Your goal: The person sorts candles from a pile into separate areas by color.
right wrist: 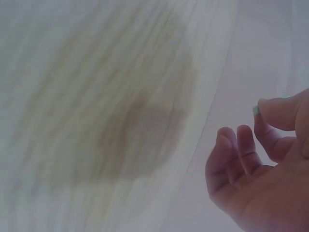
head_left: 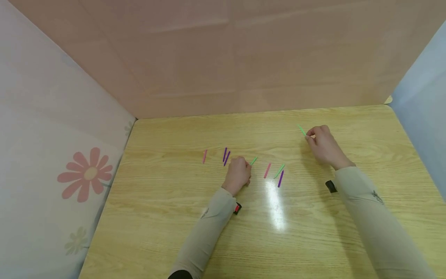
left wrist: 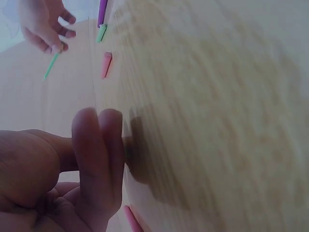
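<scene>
Fingers of the right hand (head_left: pixel 324 145) are pinching a green stick (head_left: pixel 301 130) between thumb and fingertips, far on the right of the wooden table (head_left: pixel 174 232), and the stick is pointing up and to the left out of the grip; in the left wrist view the same stick (left wrist: pixel 50 65) is hanging from those fingers (left wrist: pixel 53 46), and in the right wrist view only its green tip (right wrist: pixel 255 110) is showing at the thumb while the other fingers are curling loosely. Nearer the middle, the left hand (head_left: pixel 238 173) is lying knuckles-up on the table with its fingers curled, and a second green stick (head_left: pixel 254 161) is poking out at its far right side; whether the fingers are gripping it or only touching it I cannot tell. Left of that hand two purple sticks (head_left: pixel 226 156) are lying side by side, and a pink stick (head_left: pixel 204 156) is lying farther left. Between the two hands another pink stick (head_left: pixel 267 170), a third green stick (head_left: pixel 279 170) and a purple stick (head_left: pixel 280 178) are lying close together on the wood.
</scene>
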A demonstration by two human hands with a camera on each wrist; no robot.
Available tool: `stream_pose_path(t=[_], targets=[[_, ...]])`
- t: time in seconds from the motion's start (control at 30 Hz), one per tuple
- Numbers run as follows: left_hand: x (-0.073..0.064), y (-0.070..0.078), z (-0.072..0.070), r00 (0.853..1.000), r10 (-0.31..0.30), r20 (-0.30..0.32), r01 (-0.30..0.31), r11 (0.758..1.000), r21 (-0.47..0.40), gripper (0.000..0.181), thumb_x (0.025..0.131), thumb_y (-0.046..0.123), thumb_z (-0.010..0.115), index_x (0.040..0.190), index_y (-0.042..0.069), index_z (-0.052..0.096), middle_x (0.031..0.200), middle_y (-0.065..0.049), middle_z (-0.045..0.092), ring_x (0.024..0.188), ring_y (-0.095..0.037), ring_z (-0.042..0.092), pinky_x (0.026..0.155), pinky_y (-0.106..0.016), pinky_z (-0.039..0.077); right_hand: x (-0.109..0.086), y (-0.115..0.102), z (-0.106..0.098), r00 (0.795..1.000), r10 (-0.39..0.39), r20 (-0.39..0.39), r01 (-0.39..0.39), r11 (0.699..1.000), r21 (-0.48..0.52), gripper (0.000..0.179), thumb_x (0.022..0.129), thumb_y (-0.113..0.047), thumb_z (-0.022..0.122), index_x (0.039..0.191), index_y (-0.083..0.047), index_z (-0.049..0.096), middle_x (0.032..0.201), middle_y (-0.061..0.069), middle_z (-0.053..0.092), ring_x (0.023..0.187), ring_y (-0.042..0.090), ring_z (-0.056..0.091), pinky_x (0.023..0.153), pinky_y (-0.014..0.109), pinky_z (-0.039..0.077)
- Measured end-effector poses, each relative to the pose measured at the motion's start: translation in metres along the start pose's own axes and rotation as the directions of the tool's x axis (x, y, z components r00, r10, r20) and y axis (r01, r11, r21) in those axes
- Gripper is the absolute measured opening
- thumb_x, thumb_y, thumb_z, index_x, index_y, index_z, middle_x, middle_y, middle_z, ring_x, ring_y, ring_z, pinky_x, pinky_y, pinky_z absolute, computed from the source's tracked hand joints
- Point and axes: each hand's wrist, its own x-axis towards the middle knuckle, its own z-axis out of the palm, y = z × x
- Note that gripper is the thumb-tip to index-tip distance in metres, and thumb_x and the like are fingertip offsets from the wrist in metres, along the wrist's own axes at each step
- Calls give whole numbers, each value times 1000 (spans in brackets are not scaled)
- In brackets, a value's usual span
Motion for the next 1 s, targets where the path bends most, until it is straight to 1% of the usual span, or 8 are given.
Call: stream_pose_path(t=[0.13, 0.27, 0.37, 0.47, 0.57, 0.67, 0.8, 1.0], targets=[[1, -1, 0, 1000, 8, -3, -8, 1000, -3, 17, 97, 5, 52, 98, -6, 65, 59, -6, 60, 39, -12, 55, 39, -19, 45, 16, -3, 3, 1000, 7, 10, -8, 1000, 9, 38, 104, -19, 35, 118, 15, 47, 125, 34, 36, 91, 37, 47, 79, 49, 42], [1, 0, 1, 1000, 10, -3, -10, 1000, 1, 15, 97, 5, 52, 96, -5, 64, 58, -6, 59, 39, -12, 55, 39, -19, 46, 33, -5, 7, 998, 34, 58, -35, 999, 25, 37, 103, -17, 36, 120, 14, 46, 128, 35, 34, 102, 41, 44, 90, 57, 41], [0, 1, 2, 1000, 13, -2, -13, 1000, -8, 14, 96, 4, 53, 95, -5, 64, 58, -6, 59, 40, -14, 56, 39, -20, 46, 44, -8, 10, 995, 44, 95, -45, 999, 13, 34, 103, -16, 37, 119, 13, 46, 128, 34, 34, 107, 42, 40, 95, 60, 37], [0, 2, 2, 1000, 14, 0, -14, 1000, -16, 14, 96, 4, 53, 96, -5, 64, 58, -6, 59, 42, -16, 58, 40, -20, 47, 53, -12, 12, 993, 33, 116, -31, 999, -17, 32, 103, -14, 37, 117, 12, 46, 125, 33, 36, 106, 42, 39, 94, 59, 38], [0, 3, 2, 1000, 11, 2, -11, 1000, -14, 14, 96, 4, 53, 96, -5, 64, 58, -6, 59, 42, -16, 59, 40, -20, 47, 60, -16, 14, 992, 11, 125, -3, 998, -62, 30, 102, -13, 37, 115, 11, 47, 120, 31, 39, 102, 40, 40, 90, 56, 39], [-1, 4, 2, 1000, 2, 6, -2, 1000, -13, 14, 96, 4, 53, 95, -5, 64, 59, -6, 60, 42, -16, 59, 40, -20, 46, 66, -21, 15, 991, 7, 132, 6, 995, -96, 28, 102, -12, 37, 114, 10, 47, 117, 29, 40, 99, 39, 41, 89, 54, 40], [-2, 5, 1, 1000, -7, 8, 8, 1000, -21, 14, 96, 4, 53, 95, -5, 64, 59, -7, 60, 42, -16, 58, 40, -20, 46, 71, -26, 16, 988, 31, 149, -14, 993, -114, 27, 101, -12, 37, 115, 9, 46, 118, 27, 39, 101, 38, 41, 89, 54, 40], [-2, 6, 0, 1000, -2, 12, 2, 1000, -26, 14, 96, 4, 52, 96, -5, 63, 59, -7, 60, 41, -15, 58, 40, -20, 47, 77, -31, 19, 984, 82, 158, -60, 988, -139, 28, 102, -15, 37, 119, 6, 46, 122, 26, 38, 105, 40, 41, 89, 56, 42]])
